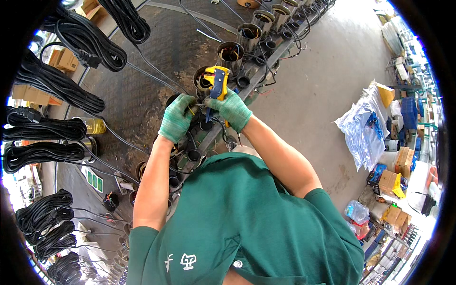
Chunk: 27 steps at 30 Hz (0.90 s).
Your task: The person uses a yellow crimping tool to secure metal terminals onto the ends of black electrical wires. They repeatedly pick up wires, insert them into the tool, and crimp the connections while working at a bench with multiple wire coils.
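My right hand [233,110], in a green knit glove, is closed round a yellow and blue wire stripper [218,81]. The tool stands roughly upright in the grip, its yellow head on the far side. My left hand [175,118], gloved alike, pinches a thin yellow-green wire [191,110] just left of the tool. The two hands are close together; whether the wire touches the tool is hard to tell. Just beyond them stands an open metal cylinder [202,78], and another metal cylinder [231,53] with coloured wires inside is farther right.
Several more cylinders run in a row along the bench edge [266,71], with black caps [243,81] beside them. Coiled black cables [61,85] lie on the left, their leads crossing the dark bench top [156,42]. Plastic sheeting [363,126] and cardboard boxes [392,183] are at right.
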{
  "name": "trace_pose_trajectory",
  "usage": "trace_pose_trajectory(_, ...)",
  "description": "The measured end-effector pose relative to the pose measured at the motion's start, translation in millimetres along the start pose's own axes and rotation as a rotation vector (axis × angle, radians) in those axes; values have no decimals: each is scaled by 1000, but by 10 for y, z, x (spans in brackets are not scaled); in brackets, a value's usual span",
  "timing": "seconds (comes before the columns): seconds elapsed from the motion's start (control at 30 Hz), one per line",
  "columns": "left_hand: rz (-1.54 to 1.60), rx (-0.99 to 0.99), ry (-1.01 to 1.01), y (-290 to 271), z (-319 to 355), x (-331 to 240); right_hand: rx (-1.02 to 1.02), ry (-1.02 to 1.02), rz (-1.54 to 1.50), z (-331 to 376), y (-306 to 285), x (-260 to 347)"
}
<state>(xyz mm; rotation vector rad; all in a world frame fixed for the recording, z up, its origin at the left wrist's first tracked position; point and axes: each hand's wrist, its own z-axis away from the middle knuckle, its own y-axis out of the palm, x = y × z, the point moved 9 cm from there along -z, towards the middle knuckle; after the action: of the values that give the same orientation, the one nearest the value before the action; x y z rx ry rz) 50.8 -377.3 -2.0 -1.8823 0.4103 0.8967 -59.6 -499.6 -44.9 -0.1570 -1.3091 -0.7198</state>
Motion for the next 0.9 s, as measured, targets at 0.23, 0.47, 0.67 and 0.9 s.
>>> trace_pose_trajectory(0.23,105,10,-28,37,57,118,34,248,-310,-4,61,-313)
trace_pose_trajectory(0.47,50,-8,-14,-10,40,62,-18,305,-338,-22,21,-370)
trace_pose_trajectory(0.67,-4,7,0,3,-13,14,-46,277,-258,17,35,-367)
trace_pose_trajectory(0.9,-24,-74,-102,31,-51,155,-22,308,-336,200,64,-362)
